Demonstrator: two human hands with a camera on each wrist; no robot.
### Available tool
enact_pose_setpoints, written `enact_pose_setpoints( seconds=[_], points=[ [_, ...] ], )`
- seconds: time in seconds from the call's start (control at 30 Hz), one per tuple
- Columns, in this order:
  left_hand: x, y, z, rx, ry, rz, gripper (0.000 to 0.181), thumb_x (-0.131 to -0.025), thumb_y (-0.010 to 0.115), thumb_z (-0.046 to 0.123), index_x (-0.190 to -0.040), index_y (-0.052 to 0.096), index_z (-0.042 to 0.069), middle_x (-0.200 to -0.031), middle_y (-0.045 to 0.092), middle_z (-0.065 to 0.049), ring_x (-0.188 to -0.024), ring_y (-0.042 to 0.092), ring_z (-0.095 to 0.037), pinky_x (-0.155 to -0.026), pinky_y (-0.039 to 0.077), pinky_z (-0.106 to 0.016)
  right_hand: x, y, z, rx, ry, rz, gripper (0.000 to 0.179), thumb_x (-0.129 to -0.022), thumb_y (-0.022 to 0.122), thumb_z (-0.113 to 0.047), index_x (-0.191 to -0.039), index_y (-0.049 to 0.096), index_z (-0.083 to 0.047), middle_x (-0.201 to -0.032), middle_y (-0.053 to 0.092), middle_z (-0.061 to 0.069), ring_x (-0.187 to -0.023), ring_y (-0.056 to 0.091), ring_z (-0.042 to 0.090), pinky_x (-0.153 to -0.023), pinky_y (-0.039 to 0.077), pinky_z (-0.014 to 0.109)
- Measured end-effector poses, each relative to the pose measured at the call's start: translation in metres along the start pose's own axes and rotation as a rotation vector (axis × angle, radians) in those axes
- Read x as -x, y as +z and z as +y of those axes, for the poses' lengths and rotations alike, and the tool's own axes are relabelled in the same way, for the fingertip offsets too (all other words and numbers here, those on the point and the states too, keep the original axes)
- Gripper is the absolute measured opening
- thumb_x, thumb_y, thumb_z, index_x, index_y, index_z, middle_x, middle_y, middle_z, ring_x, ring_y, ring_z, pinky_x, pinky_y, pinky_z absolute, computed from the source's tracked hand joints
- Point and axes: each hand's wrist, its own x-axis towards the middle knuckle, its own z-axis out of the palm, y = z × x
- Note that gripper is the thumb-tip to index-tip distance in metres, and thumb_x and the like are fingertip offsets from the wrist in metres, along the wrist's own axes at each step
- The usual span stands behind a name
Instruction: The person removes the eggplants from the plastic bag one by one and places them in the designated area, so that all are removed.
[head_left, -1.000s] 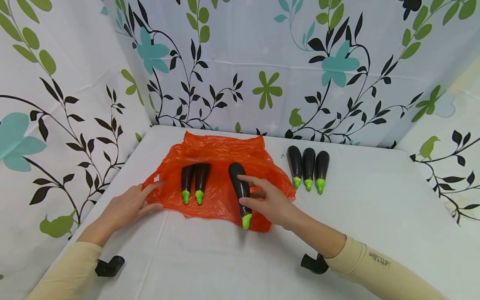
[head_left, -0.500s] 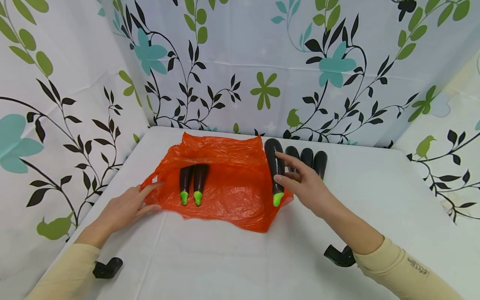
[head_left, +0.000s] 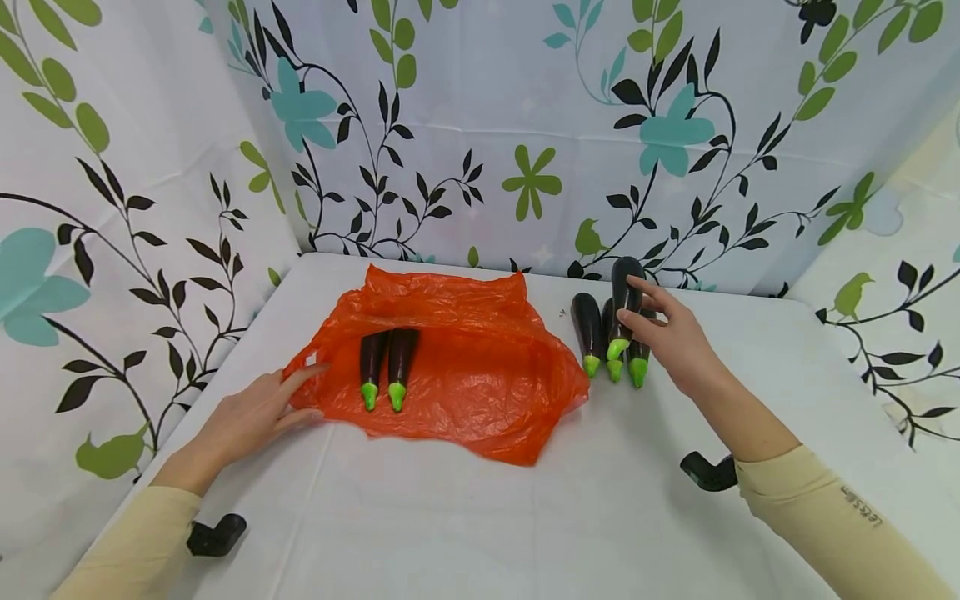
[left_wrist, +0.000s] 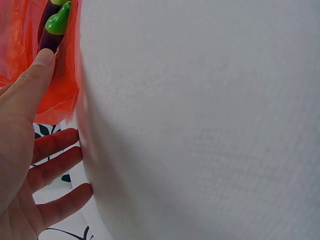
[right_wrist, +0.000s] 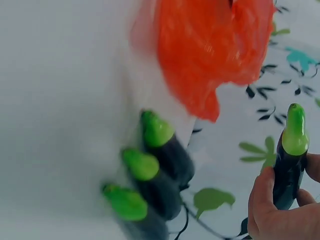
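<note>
My right hand (head_left: 678, 337) grips a dark eggplant (head_left: 626, 292) with a bright green stem end. It is raised over a row of three eggplants (head_left: 587, 323) on the table and partly hides two of them. The right wrist view shows the held eggplant (right_wrist: 295, 145) between thumb and fingers, stem end up. At the left edge of an orange-red plastic bag (head_left: 480, 400), my left hand (head_left: 251, 415) rests with thumb and fingers spread. Two eggplants (head_left: 401, 367) lie side by side in the bag's mouth, their far ends hidden under its upper layer.
A white cloth covers the table (head_left: 420, 517). Behind it and at the sides hangs a curtain (head_left: 450, 150) with a leaf, flower and bird print. Black devices (head_left: 216, 535) sit at both wrists.
My right hand has carried the eggplant from over the bag to the right, above the row of three. The left hand and the two eggplants in the bag have stayed in place.
</note>
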Motion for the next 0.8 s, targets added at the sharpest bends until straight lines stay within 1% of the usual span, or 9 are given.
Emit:
enact_pose_setpoints(
  seconds=[0.1, 0.2, 0.37, 0.57, 0.8],
  points=[
    [0.000, 0.000, 0.000, 0.000, 0.003, 0.001, 0.066, -0.088, 0.067, 0.052, -0.141, 0.042, 0.022, -0.080, 0.047, 0.000, -0.075, 0.048, -0.017, -0.053, 0.041, -0.033, -0.008, -0.010, 0.011, 0.001, 0.019, 0.021, 0.068, -0.099, 0.057, -0.035, -0.157, 0.022, -0.027, -0.154, 0.023, 0.023, -0.134, 0.040, 0.044, -0.107, 0.027, 0.061],
    [0.000, 0.000, 0.000, -0.001, 0.005, 0.003, 0.066, -0.087, 0.067, 0.052, -0.141, 0.042, 0.022, -0.081, 0.048, -0.001, -0.076, 0.048, -0.018, -0.053, 0.043, -0.035, -0.014, -0.019, 0.023, 0.005, 0.032, 0.023, 0.069, -0.100, 0.056, -0.033, -0.157, 0.019, -0.026, -0.155, 0.021, 0.024, -0.131, 0.043, 0.045, -0.107, 0.024, 0.063],
    [0.000, 0.000, 0.000, 0.006, 0.009, -0.001, 0.067, -0.087, 0.067, 0.051, -0.142, 0.042, 0.022, -0.081, 0.047, -0.001, -0.077, 0.048, -0.019, -0.054, 0.043, -0.035, -0.022, -0.031, 0.043, 0.032, 0.052, 0.009, 0.070, -0.101, 0.054, -0.032, -0.158, 0.015, -0.021, -0.154, 0.021, 0.027, -0.126, 0.047, 0.048, -0.108, 0.026, 0.061],
    [0.000, 0.000, 0.000, 0.006, 0.010, -0.006, 0.066, -0.088, 0.067, 0.050, -0.142, 0.041, 0.021, -0.081, 0.047, 0.000, -0.077, 0.048, -0.018, -0.054, 0.041, -0.033, -0.028, -0.041, 0.062, 0.062, 0.100, 0.006, 0.070, -0.102, 0.053, -0.031, -0.158, 0.012, -0.019, -0.154, 0.019, 0.030, -0.124, 0.048, 0.048, -0.108, 0.027, 0.058],
    [0.000, -0.001, 0.000, 0.006, 0.005, -0.008, 0.067, -0.087, 0.067, 0.051, -0.142, 0.041, 0.022, -0.081, 0.047, 0.000, -0.076, 0.048, -0.018, -0.054, 0.041, -0.033, -0.032, -0.049, 0.076, 0.128, 0.138, 0.014, 0.069, -0.102, 0.051, -0.032, -0.158, 0.012, -0.017, -0.153, 0.018, 0.034, -0.123, 0.048, 0.048, -0.106, 0.029, 0.061]
  ],
)
